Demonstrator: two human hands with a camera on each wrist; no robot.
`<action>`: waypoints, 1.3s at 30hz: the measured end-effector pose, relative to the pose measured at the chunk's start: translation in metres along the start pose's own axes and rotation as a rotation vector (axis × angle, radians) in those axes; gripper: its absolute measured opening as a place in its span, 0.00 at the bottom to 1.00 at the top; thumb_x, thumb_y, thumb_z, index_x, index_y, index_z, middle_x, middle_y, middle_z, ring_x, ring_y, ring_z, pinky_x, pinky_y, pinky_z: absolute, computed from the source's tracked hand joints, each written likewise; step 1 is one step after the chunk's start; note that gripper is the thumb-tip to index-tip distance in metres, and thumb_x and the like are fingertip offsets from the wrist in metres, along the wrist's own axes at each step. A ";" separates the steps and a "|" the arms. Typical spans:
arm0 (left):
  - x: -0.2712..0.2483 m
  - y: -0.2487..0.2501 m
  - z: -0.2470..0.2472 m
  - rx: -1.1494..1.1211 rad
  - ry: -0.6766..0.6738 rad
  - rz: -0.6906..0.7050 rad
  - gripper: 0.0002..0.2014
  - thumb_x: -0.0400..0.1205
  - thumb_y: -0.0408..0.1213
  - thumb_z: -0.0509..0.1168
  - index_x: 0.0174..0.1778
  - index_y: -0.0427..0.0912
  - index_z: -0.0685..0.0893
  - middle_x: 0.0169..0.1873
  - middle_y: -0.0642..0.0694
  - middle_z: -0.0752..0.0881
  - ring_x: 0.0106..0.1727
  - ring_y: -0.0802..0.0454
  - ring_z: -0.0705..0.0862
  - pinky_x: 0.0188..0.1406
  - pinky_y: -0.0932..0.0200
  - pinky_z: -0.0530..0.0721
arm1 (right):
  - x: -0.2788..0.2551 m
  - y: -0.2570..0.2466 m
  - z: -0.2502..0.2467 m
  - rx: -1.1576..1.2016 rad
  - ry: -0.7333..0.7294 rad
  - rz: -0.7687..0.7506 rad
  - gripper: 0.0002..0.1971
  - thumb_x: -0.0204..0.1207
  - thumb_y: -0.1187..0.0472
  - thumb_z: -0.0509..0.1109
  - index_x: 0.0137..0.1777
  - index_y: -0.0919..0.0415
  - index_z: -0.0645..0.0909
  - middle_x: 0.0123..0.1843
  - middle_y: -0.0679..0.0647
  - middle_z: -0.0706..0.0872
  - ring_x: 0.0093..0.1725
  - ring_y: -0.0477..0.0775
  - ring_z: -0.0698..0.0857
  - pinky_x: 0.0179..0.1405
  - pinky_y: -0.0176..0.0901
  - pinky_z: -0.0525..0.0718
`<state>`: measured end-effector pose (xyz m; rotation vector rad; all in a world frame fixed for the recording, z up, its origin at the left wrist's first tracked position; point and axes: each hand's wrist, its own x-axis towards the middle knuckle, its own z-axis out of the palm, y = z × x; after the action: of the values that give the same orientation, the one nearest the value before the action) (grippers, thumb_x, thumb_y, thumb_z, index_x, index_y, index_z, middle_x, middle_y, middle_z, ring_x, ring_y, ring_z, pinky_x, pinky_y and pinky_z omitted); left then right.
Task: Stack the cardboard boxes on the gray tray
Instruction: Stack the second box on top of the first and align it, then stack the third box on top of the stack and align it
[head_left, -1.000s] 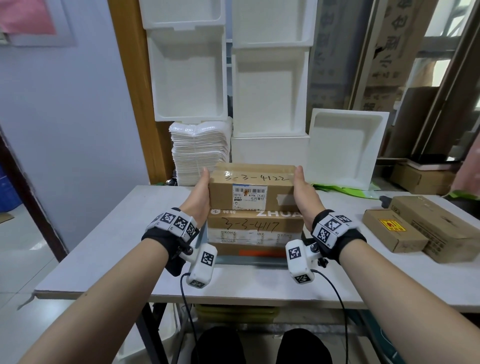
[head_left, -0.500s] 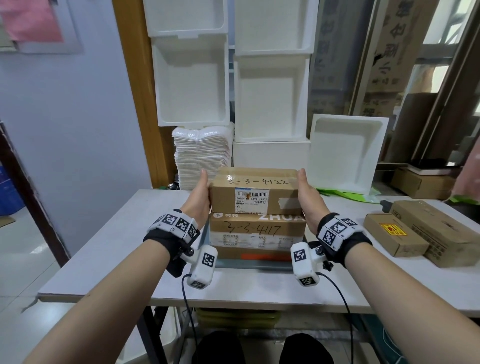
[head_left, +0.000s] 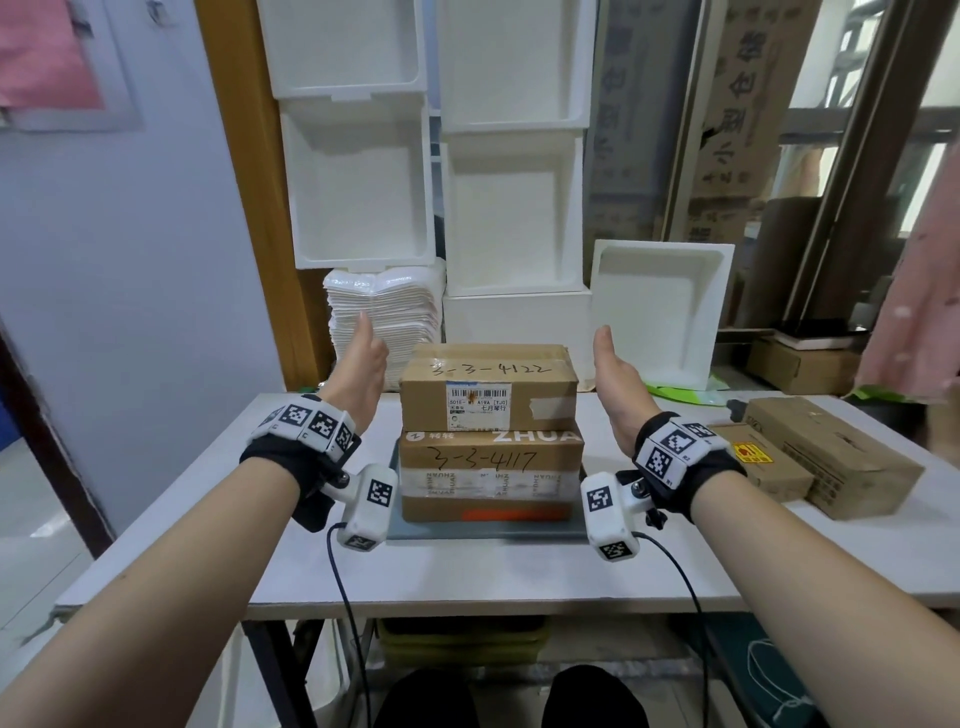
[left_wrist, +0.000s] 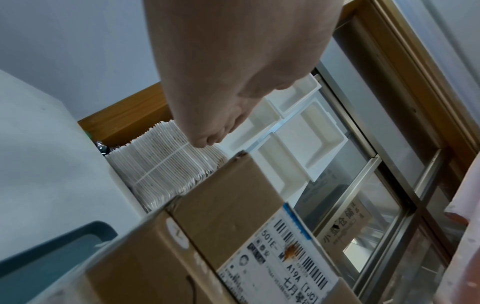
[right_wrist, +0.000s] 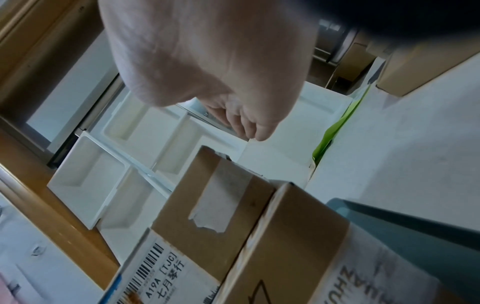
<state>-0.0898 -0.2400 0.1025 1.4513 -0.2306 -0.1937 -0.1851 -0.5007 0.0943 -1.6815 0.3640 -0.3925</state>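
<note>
Two cardboard boxes are stacked on the gray tray (head_left: 493, 530) at the middle of the white table. The upper box (head_left: 488, 387), marked 3-3-4122, lies on the lower box (head_left: 491, 478), marked 3-3-4117. My left hand (head_left: 363, 364) hovers open just left of the upper box, palm facing it, not touching. My right hand (head_left: 613, 369) stands open the same way just right of it. In the left wrist view the upper box (left_wrist: 233, 216) and the tray's corner (left_wrist: 78, 236) show below my fingers (left_wrist: 205, 139). The right wrist view shows the upper box (right_wrist: 213, 205) below my fingers (right_wrist: 249, 125).
Two more cardboard boxes lie at the table's right, a small one (head_left: 763, 462) and a longer one (head_left: 831, 452). White foam boxes (head_left: 514, 208) and a pile of white sheets (head_left: 384, 306) stand behind the stack. Bare tabletop (head_left: 182, 493) lies on the left.
Both hands pressed the sides of the upper box before; now they have let go and moved apart, a gap showing on each side. The box stays on the lower one.
</note>
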 end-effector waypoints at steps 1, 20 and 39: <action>-0.002 0.003 0.001 0.000 -0.006 0.005 0.43 0.82 0.68 0.38 0.85 0.39 0.47 0.85 0.43 0.51 0.85 0.49 0.51 0.82 0.51 0.48 | -0.002 0.000 -0.002 0.002 0.001 0.000 0.42 0.80 0.28 0.44 0.86 0.56 0.59 0.87 0.52 0.63 0.86 0.55 0.61 0.83 0.53 0.56; -0.025 0.045 0.080 0.111 -0.162 0.134 0.41 0.83 0.66 0.36 0.85 0.41 0.46 0.85 0.44 0.51 0.85 0.50 0.51 0.83 0.52 0.47 | -0.042 -0.010 -0.051 -0.034 0.060 -0.030 0.38 0.84 0.34 0.45 0.86 0.57 0.58 0.87 0.53 0.62 0.85 0.55 0.61 0.81 0.50 0.57; -0.023 -0.041 0.336 0.079 -0.585 -0.130 0.41 0.84 0.65 0.36 0.85 0.39 0.46 0.85 0.45 0.51 0.85 0.52 0.50 0.84 0.53 0.46 | -0.040 0.080 -0.212 -0.030 0.340 0.145 0.49 0.71 0.22 0.54 0.82 0.58 0.68 0.81 0.55 0.73 0.79 0.58 0.72 0.80 0.56 0.67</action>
<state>-0.2027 -0.5596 0.0962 1.4609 -0.6238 -0.7240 -0.3184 -0.6808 0.0411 -1.6056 0.7409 -0.5678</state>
